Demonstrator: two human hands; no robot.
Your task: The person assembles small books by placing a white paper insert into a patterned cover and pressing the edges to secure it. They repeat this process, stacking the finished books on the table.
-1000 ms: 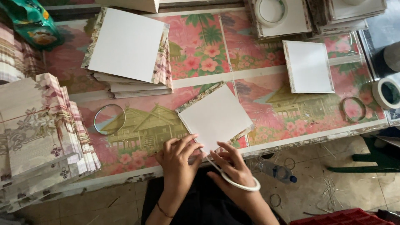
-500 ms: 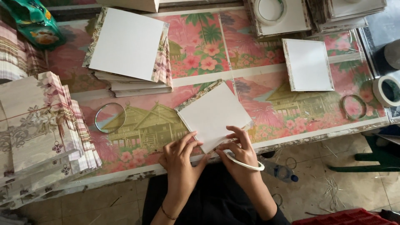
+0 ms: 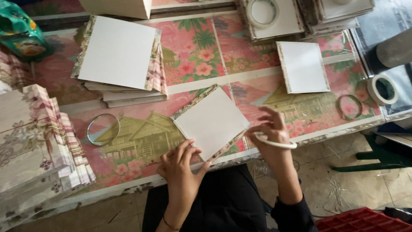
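While your hands work at the lower centre of the frame, note the table [image 3: 201, 56], which fills most of the view under a printed cover of pink flowers and houses. At the left edge stands a large stack of patterned folded cards [image 3: 34, 146]. A second stack of white-faced boards [image 3: 120, 56] lies at upper left, and a single white board [image 3: 302, 66] lies at upper right.

Locate the square white board [image 3: 212, 122] with a patterned edge at the centre of the frame, turned corner-down near the table's near edge. Your left hand [image 3: 180, 165] rests on the table with its fingers spread, the fingertips touching the lower corner of this board. Your right hand [image 3: 270, 131] sits at the board's right corner, its fingers curled around a white tape ring [image 3: 274, 141] that it holds just beside the board.

A clear tape ring [image 3: 103, 129] lies left of the board. Another thin ring [image 3: 348, 106] lies at right, and a white tape roll [image 3: 383, 89] sits at the right edge.
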